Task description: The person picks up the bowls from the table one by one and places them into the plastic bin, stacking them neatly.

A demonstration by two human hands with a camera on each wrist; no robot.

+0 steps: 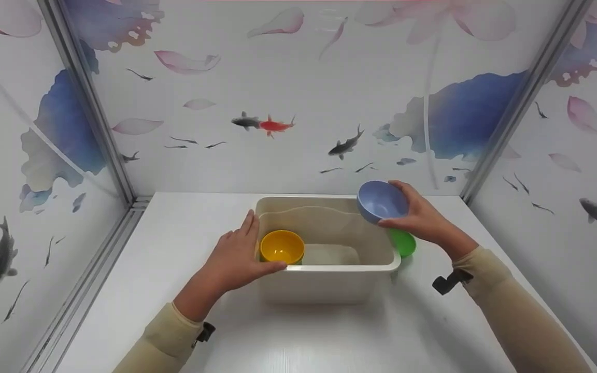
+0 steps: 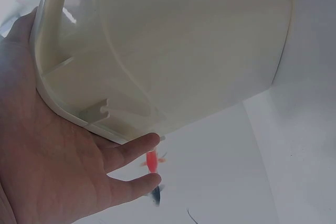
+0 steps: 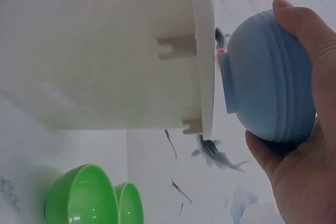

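Observation:
A blue bowl [image 1: 381, 201] is gripped by its rim in my right hand [image 1: 423, 217], held above the right end of a beige plastic bin [image 1: 324, 285]. In the right wrist view the blue bowl [image 3: 268, 80] is tilted, its foot facing the bin's rim. My left hand [image 1: 233, 254] rests on the bin's left end, thumb along the front rim and fingers extended over the side. Inside the bin at the left sits a yellow bowl [image 1: 282, 246], with a sliver of green below it.
Two green bowls [image 3: 84, 198] stand on the white table [image 1: 189, 228] just right of the bin, partly hidden by it in the head view. White panels [image 1: 298, 166] printed with fish and petals enclose the table at the back and both sides.

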